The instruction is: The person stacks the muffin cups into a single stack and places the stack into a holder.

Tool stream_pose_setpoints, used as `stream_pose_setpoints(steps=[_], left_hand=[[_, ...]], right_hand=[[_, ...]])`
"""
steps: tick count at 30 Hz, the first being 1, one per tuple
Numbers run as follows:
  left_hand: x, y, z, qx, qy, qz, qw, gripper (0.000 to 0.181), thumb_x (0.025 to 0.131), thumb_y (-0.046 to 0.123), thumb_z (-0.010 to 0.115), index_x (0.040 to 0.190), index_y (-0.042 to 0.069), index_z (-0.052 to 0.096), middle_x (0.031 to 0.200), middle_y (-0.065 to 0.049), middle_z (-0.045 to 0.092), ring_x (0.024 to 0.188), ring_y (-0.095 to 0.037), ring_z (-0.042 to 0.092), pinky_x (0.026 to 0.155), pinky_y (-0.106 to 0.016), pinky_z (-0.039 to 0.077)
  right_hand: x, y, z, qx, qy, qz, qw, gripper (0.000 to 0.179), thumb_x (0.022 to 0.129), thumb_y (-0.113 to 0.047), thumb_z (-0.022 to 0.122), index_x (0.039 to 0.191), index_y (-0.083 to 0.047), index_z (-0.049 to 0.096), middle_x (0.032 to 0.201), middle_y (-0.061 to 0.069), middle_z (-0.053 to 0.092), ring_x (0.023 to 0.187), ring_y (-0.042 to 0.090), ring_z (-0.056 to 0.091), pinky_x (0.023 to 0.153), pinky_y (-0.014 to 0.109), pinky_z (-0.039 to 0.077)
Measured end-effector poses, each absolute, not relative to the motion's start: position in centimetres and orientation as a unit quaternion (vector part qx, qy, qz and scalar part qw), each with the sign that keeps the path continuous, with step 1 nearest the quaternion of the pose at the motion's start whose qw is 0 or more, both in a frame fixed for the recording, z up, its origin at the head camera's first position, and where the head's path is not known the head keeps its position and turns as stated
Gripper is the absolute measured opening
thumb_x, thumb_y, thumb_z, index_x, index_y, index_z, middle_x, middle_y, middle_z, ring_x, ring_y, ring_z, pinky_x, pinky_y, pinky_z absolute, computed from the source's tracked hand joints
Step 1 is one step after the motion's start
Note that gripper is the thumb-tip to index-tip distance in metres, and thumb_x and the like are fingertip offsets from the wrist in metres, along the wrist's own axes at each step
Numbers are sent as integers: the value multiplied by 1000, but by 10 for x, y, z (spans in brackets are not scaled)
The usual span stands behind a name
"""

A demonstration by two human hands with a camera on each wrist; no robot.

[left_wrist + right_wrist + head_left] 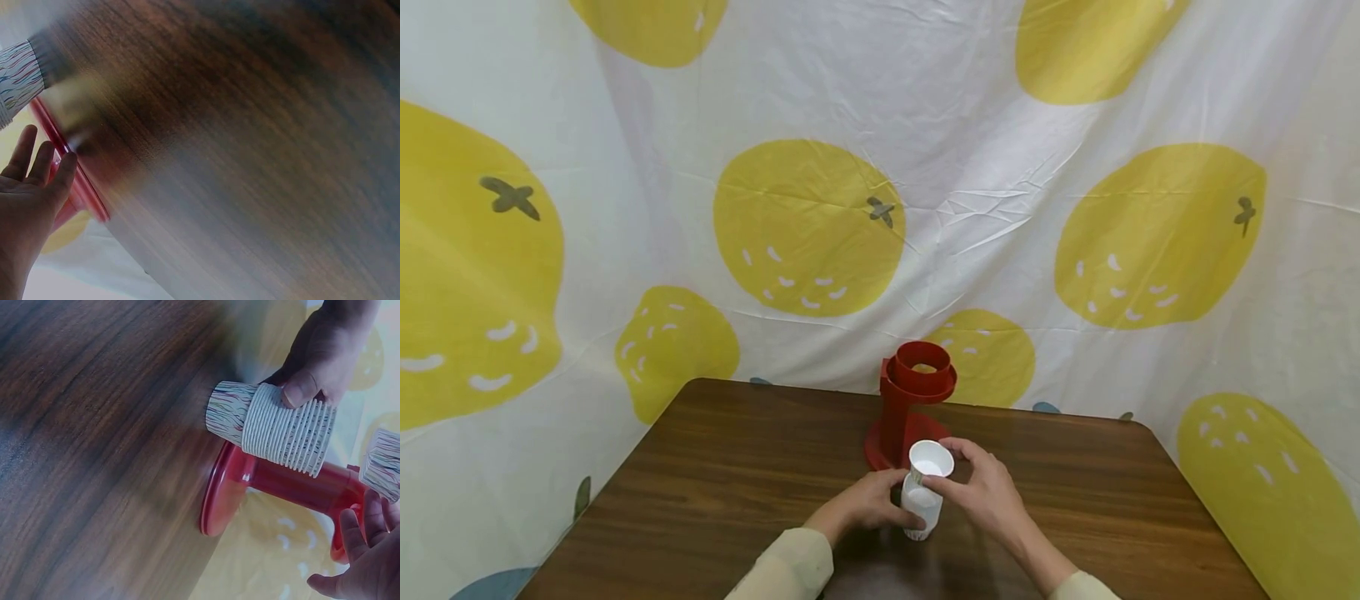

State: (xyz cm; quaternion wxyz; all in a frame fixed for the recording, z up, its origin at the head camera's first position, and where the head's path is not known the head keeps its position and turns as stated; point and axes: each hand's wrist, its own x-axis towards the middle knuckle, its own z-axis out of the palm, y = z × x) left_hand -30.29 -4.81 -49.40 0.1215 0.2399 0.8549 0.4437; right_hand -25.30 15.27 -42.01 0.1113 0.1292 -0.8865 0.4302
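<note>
A stack of nested white paper cups (pixel 922 507) stands upright over the table, its rims packed close together. My left hand (pixel 863 502) holds the stack, with the thumb (pixel 301 389) across the rims. Colourful wavy lines cover the lowest cup (pixel 228 412). My right hand (pixel 988 492) pinches a single paper cup (pixel 931 458) between thumb and forefinger, its mouth facing up. A gap separates this cup (pixel 382 464) from the stack in the right wrist view. Three fingers of my left hand (pixel 28 206) stretch out free beside the stack.
A red stand (pixel 893 421) with a round base and an upper ring (pixel 922 383) rises just behind the hands. Beneath is a dark wood-grain table (pixel 760 450). A white cloth (pixel 970 250) printed with yellow fruit hangs along the table's back edge and sides.
</note>
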Motion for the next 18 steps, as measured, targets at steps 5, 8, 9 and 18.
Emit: stream_pose_setpoints(steps=[5,8,9,18], left_hand=[[-302,-48,-493,237,856,443,122,50,76,28,87,121,23,64,108,12,65,99,-11,59,94,-42,47],[-303,-48,-494,237,857,441,122,51,76,28,87,121,23,64,108,12,65,100,-11,59,95,-42,46],[-304,-48,-494,237,858,440,122,51,76,28,87,122,23,64,109,12,65,100,-11,59,95,-42,46],[-306,-48,-496,244,860,432,117,51,77,30,86,123,24,64,111,12,64,103,-10,58,96,-39,46]], right_hand=[[-256,152,-423,121,-887,432,110,54,75,-34,87,120,-13,67,102,-5,67,103,20,58,89,46,42],[-258,151,-426,114,-886,436,112,55,75,-32,88,121,-11,67,102,-4,67,102,20,59,90,46,42],[-259,151,-428,114,-885,437,112,55,75,-32,88,121,-10,67,101,-4,67,102,20,59,90,47,42],[-260,149,-437,120,-887,430,118,60,74,-32,88,123,-5,65,105,2,68,108,30,60,106,62,28]])
